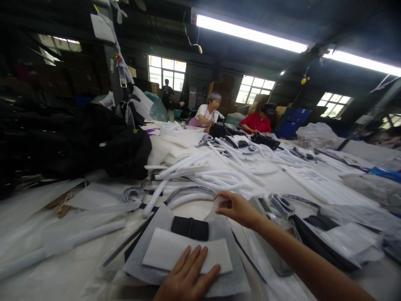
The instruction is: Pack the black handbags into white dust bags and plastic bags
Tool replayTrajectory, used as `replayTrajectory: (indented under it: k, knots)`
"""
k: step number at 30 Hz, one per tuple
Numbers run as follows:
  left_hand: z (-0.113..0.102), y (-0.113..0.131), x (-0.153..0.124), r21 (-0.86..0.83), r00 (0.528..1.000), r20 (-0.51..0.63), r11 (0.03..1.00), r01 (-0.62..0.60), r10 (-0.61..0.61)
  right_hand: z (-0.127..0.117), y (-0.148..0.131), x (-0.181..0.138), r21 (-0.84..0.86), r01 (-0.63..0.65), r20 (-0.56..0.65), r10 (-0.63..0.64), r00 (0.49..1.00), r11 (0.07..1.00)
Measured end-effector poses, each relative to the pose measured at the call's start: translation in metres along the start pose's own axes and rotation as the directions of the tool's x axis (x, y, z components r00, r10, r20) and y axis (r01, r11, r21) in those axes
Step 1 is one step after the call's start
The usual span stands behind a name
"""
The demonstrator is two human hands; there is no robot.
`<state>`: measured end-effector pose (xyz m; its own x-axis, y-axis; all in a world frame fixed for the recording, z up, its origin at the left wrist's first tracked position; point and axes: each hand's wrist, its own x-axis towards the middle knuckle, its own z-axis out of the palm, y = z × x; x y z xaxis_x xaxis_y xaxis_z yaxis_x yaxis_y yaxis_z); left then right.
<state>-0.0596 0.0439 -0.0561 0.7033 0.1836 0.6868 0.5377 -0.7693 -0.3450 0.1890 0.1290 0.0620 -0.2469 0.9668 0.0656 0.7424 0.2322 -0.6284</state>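
Your left hand (pixel 188 278) lies open, flat on the white sheet (pixel 169 250); your right hand (pixel 237 208), arm outstretched, pinches the grey cloth (pixel 221 234).

A heap of long white foam tubes (pixel 200 167) lies across the middle of the white-covered table (pixel 62 267), with a pile of black fabric bags (pixel 94 142) at the far left. A coiled grey strap (pixel 133 194) sits nearer, at left (a loose tube just beside it). Far off, a person in a white top (pixel 206 115) and a person in a red shirt (pixel 257 123) work under long fluorescent ceiling lamps (pixel 250 35). Clear plastic bags (pixel 366 186) lie at right.
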Motion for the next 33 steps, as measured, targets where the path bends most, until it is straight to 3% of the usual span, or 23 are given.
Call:
replayTrajectory:
  k: [7,11,14,18,23,25,33]
  knots:
    - [-0.002,0.005,-0.001,-0.036,0.998,0.061,0.999,0.029,-0.026,0.025,-0.026,-0.082,-0.029,0.147,-0.075,-0.148,0.986,0.989]
    - [-0.003,0.006,0.0,-0.085,0.997,0.044,0.994,0.062,-0.058,0.052,-0.022,-0.114,-0.282,0.304,-0.158,-0.357,0.921,0.91]
    - [-0.003,0.005,0.0,-0.095,0.996,0.061,0.993,0.067,-0.061,0.07,-0.018,-0.13,-0.467,0.34,-0.199,-0.472,0.859,0.816]
    - [-0.004,0.005,0.0,-0.115,0.993,0.103,0.991,0.062,-0.05,0.085,-0.019,-0.142,-0.577,0.345,-0.224,-0.55,0.805,0.74]
    - [-0.007,0.004,-0.001,-0.141,0.985,0.174,0.99,0.024,0.0,0.083,-0.027,-0.14,-0.543,0.255,-0.283,-0.46,0.842,0.8]
    - [-0.007,0.002,-0.002,-0.156,0.98,0.196,0.988,0.016,0.015,0.08,-0.028,-0.14,-0.53,0.281,-0.27,-0.473,0.839,0.8]
    - [-0.006,0.0,-0.004,-0.157,0.983,0.181,0.987,0.016,0.013,0.091,-0.022,-0.154,-0.613,0.39,-0.244,-0.634,0.734,0.687]
